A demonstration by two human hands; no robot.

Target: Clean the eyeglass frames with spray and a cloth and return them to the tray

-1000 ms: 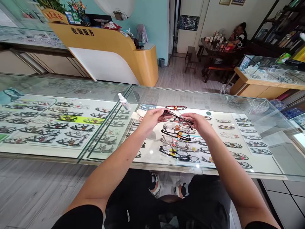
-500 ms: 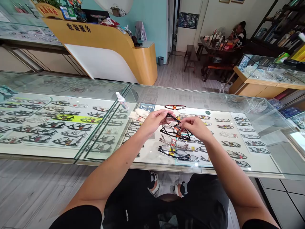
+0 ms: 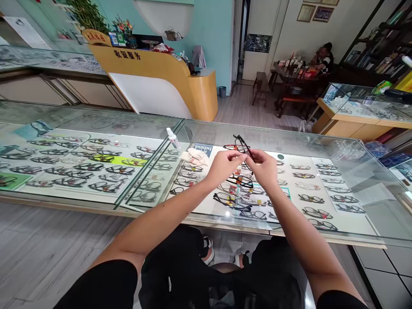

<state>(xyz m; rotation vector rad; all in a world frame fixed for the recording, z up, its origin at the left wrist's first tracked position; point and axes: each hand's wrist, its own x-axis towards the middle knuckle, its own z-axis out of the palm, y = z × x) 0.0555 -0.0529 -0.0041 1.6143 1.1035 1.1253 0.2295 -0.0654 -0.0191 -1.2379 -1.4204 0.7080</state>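
Observation:
Above the glass counter, both hands hold a pair of black-framed eyeglasses (image 3: pixel 243 146), its slim temples pointing up and away from me. My left hand (image 3: pixel 223 166) pinches it from the left with thumb and fingers. From the other side my right hand (image 3: pixel 264 168) grips it, and the fingertips of both hands nearly meet. The lenses are largely hidden by the fingers. Just below the hands lie black eyeglasses (image 3: pixel 242 182), and nearer to me another black pair (image 3: pixel 230 201). A red-and-black pair (image 3: pixel 232 147) lies behind the hands.
Left of my hands, a folded cloth (image 3: pixel 195 157) and a white spray bottle (image 3: pixel 173 138) rest on the glass display counter (image 3: pixel 341 238). Rows of eyeglasses fill the case. Beyond stand a wooden cashier desk (image 3: pixel 154 64) and a person (image 3: pixel 325 58) seated at a table.
The held eyeglasses have turned, so the temples now point up and away. My hands have come closer together around them. The view has shifted slightly.

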